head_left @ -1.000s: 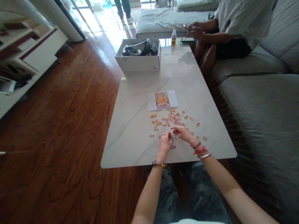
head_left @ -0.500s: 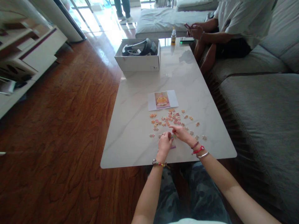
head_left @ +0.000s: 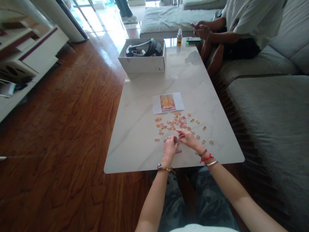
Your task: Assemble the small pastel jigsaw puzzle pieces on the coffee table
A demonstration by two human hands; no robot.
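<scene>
Your left hand (head_left: pixel 170 147) bends low over a pale puzzle piece (head_left: pixel 165 140) near the close edge of the counter (head_left: pixel 135 138), fingers drawn together; I cannot tell what they grip. Your right hand (head_left: pixel 188 140) is just beside those fingers, its own slightly parted, anything between them hidden. A purple strip (head_left: pixel 179 151) lies next to the left hand, the loose pieces (head_left: pixel 182 124) mostly beyond your 2 hands. Steady with your left, align edges before pressing, and check colours against the printed sheet (head_left: pixel 179 100).
</scene>
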